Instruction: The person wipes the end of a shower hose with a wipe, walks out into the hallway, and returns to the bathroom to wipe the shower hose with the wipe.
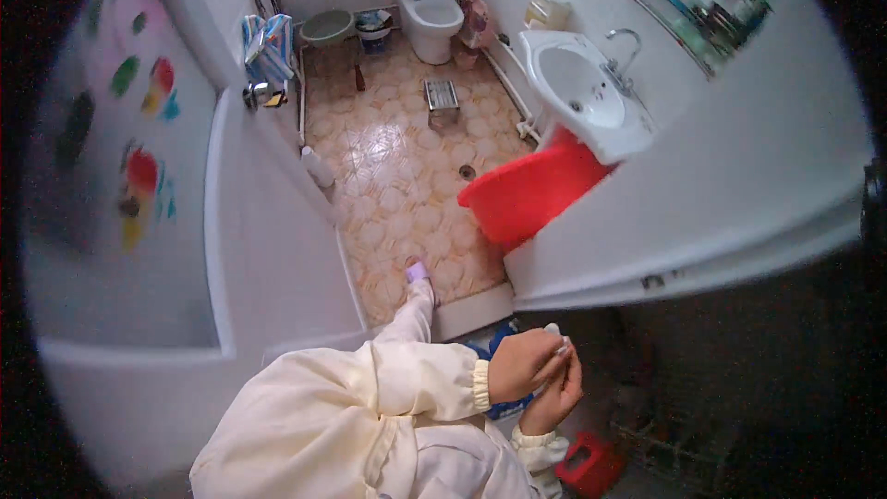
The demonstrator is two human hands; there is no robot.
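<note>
My left hand [523, 366] and my right hand [556, 398] meet in front of my body, to the right, with fingers bent together. A small white thing [552, 328] pokes out at their fingertips; what it is cannot be told, and the rest of it is hidden. Both wrists come out of elastic cuffs of a cream-coloured jacket [312, 409]. My foot in a lilac slipper [416, 273] is on the patterned tile floor [388, 194], past a raised door sill [471, 312].
A red plastic basin [530, 194] leans below the white washbasin [582, 86]. Farther in are a toilet [431, 14], a small metal stool [441, 95], a green-grey tub [327, 26] and a bucket [374, 34]. A white bottle [317, 168] stands by the open door [270, 222]. A red container [589, 464] is at lower right.
</note>
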